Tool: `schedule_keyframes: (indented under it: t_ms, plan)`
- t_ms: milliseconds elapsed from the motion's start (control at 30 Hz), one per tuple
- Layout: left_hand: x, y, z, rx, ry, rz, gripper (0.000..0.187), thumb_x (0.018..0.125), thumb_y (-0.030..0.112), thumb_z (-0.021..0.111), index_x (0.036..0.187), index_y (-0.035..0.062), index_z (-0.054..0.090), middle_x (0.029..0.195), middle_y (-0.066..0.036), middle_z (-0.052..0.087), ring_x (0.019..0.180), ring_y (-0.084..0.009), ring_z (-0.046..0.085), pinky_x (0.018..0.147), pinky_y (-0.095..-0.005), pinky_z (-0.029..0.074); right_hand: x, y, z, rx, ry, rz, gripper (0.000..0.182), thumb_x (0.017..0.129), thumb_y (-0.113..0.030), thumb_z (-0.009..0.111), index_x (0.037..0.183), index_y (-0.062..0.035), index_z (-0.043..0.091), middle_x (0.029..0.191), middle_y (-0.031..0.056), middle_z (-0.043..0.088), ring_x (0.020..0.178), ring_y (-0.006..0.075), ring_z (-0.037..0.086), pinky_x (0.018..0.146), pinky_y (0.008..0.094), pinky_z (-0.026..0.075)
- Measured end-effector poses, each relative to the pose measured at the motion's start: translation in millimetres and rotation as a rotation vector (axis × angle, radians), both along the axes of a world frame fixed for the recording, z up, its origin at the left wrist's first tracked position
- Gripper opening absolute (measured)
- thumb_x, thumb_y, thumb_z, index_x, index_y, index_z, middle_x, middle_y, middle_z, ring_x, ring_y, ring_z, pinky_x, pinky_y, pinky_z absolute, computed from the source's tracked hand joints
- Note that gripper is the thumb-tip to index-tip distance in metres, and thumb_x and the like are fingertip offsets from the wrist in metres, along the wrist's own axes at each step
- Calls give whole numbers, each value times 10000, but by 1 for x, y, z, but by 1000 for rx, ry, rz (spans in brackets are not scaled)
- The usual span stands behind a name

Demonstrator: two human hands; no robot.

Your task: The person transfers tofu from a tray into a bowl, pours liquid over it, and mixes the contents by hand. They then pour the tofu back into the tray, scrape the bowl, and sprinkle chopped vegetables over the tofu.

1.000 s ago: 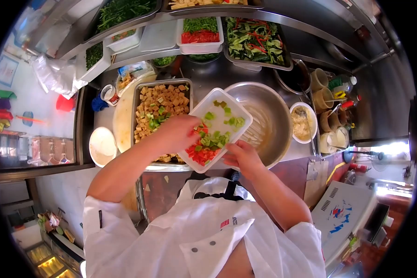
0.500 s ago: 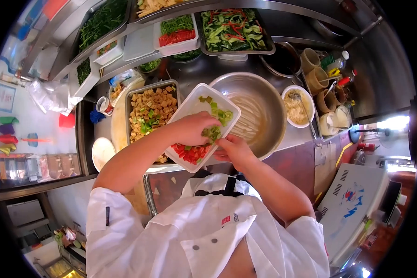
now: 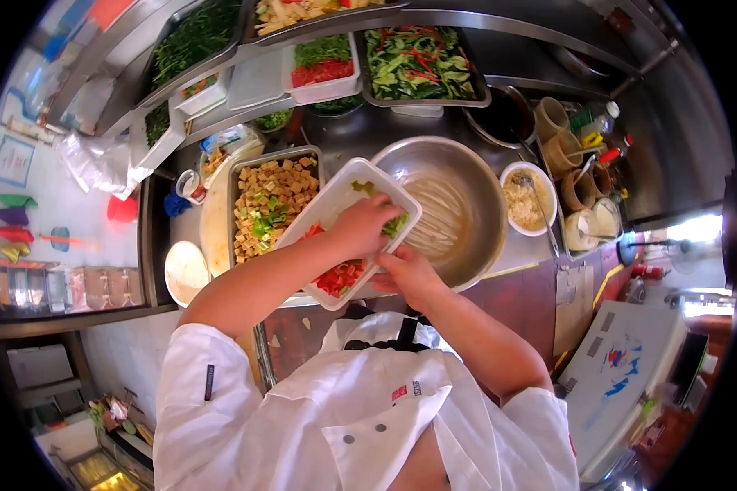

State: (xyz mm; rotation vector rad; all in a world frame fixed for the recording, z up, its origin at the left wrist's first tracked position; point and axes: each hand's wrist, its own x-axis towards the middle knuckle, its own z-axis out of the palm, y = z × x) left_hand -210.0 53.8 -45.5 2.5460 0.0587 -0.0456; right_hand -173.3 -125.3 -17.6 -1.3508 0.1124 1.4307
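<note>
My right hand point(image 3: 411, 277) grips the near right rim of a white plastic container point(image 3: 411, 190), which is tilted over the counter. Inside it, my left hand point(image 3: 367, 225) has its fingers curled around green pepper pieces point(image 3: 395, 224); the fingertips are partly hidden. Chopped red pepper point(image 3: 340, 278) lies at the container's near end, below my left wrist. Just to the right is a wide metal bowl point(image 3: 487, 192) with streaks of pale liquid on its bottom. On the left, a metal tray point(image 3: 319, 155) holds browned tofu cubes point(image 3: 274, 192) topped with green pieces.
A white bowl point(image 3: 551, 184) of minced pale food with a spoon stands right of the metal bowl. Farther right are seasoning pots point(image 3: 580, 192) and bottles point(image 3: 602, 119). Trays of cut vegetables point(image 3: 418, 61) line the shelf above. A pot of dark liquid point(image 3: 499, 114) stands behind.
My left hand has shifted up and right within the container, and the green pieces are now mostly under its fingers. My right hand keeps its hold. The whole view has moved slightly.
</note>
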Motion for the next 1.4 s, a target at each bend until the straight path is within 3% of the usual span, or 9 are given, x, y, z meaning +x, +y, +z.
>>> schedule_keyframes:
  t_ms: [300, 400, 467, 533, 633, 733, 1067, 1200, 1400]
  plan:
    - [-34, 28, 3, -126, 172, -20, 333, 801, 97, 742, 1131, 110, 696, 1066, -118, 679, 950, -303, 709, 813, -409, 577, -8, -2, -8, -10, 13, -26, 391, 1011, -234, 622, 1346, -44, 557, 1230, 105, 683, 1008, 235, 723, 866, 361, 617]
    - [-61, 46, 67, -714, 512, 363, 269, 846, 120, 758, 1107, 94, 700, 1045, -86, 702, 862, -198, 723, 738, -333, 584, -1, -6, -9, -38, -30, -45, 411, 1010, -244, 628, 1354, -30, 557, 1234, 108, 683, 1003, 241, 727, 848, 356, 625]
    - [-94, 74, 55, -837, 306, 440, 272, 872, 147, 783, 1125, 97, 700, 1073, -62, 705, 816, -132, 720, 689, -288, 581, 5, -12, -11, -58, -48, -47, 422, 1007, -243, 630, 1364, -30, 554, 1233, 110, 683, 1000, 243, 728, 842, 353, 627]
    - [-127, 100, 54, -866, 289, 629, 220, 873, 112, 741, 1089, 81, 715, 1093, -112, 705, 815, -211, 739, 715, -317, 588, 11, -17, -7, -69, -49, -79, 445, 996, -230, 641, 1382, -30, 546, 1232, 119, 682, 990, 249, 731, 827, 346, 629]
    - [-177, 120, 15, -44, 110, 470, 215, 873, 56, 732, 1085, 95, 729, 1130, -103, 704, 972, -260, 725, 818, -361, 587, 20, -27, -6, -114, -73, -124, 452, 986, -221, 649, 1383, -31, 543, 1238, 126, 677, 991, 257, 731, 819, 338, 628]
    - [-206, 115, -14, 160, 32, 331, 228, 861, 6, 697, 1066, 95, 743, 1173, -123, 674, 1036, -338, 691, 883, -404, 575, 28, -32, -7, -102, -87, -157, 448, 987, -222, 663, 1376, -34, 546, 1241, 123, 673, 963, 254, 733, 807, 331, 633]
    - [-158, 209, -20, 58, -267, 526, 279, 877, 9, 688, 1148, 68, 716, 1105, -162, 718, 1014, -381, 697, 866, -424, 571, 30, -29, 6, -82, -99, -229, 423, 1011, -216, 658, 1378, -35, 550, 1228, 97, 681, 913, 220, 738, 775, 310, 639]
    - [-137, 259, -40, -14, -58, 462, 400, 895, 29, 688, 1292, 77, 668, 1192, -174, 734, 1059, -355, 712, 905, -410, 562, 22, -32, 10, -97, -109, -246, 387, 1012, -209, 655, 1347, -35, 567, 1208, 107, 689, 911, 219, 739, 768, 308, 640]
    - [-127, 237, -4, 98, -175, 573, 225, 924, 66, 626, 1135, 85, 703, 989, -190, 741, 968, -411, 698, 847, -473, 559, 15, -51, 6, -75, -69, -266, 389, 1011, -219, 657, 1337, -23, 574, 1202, 119, 695, 935, 235, 741, 795, 314, 636]
